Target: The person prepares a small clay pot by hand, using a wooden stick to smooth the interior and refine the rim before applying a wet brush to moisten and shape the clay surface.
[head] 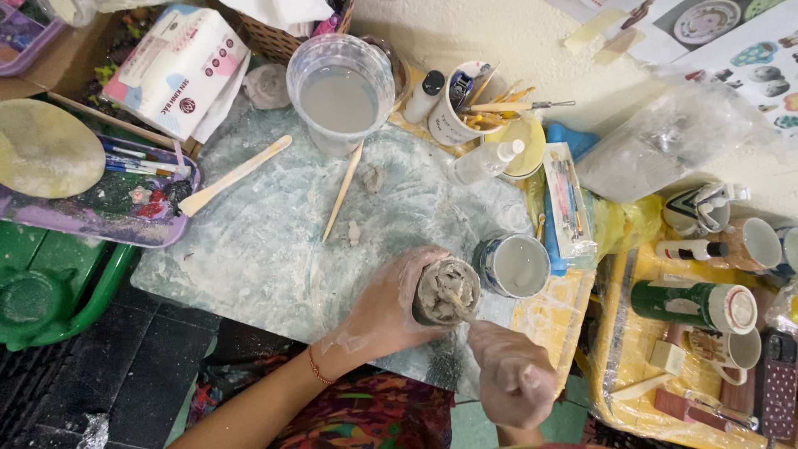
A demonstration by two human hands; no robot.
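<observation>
View from the head camera, looking straight down on a cluttered craft table [274, 249] covered by a clay-smeared plastic sheet.

Just below centre, the left hand [386, 308], coated in grey clay, is wrapped around a small clay pot [446, 291] and grips its side. The right hand [515, 374], at five o'clock from the pot, is closed around a thin wooden stick [455, 304] whose tip rests on the pot's open top. A red bracelet [314, 366] circles the left wrist.

Touching the pot at three o'clock stands a blue-and-white cup [515, 264] of cloudy water. At twelve o'clock, well apart, sits a clear plastic tub [341, 93] of grey water, with a wooden skewer [342, 193] lying below it. At eleven o'clock lies a flat wooden spatula [233, 176]. A white cup full of tools and brushes [465, 106] stands at one o'clock, with a small spray bottle [486, 162] just beside it. Far left, a purple tray [100, 218] carries a round pale clay disc [46, 150]; a pack of tissues [179, 68] lies above it. On the right, on yellow plastic, lie several mugs and a green canister [690, 301].

The pot's base is hidden by the left hand. The right forearm is cut off by the bottom edge. The inside of the pot is hard to make out under the lumpy clay.
</observation>
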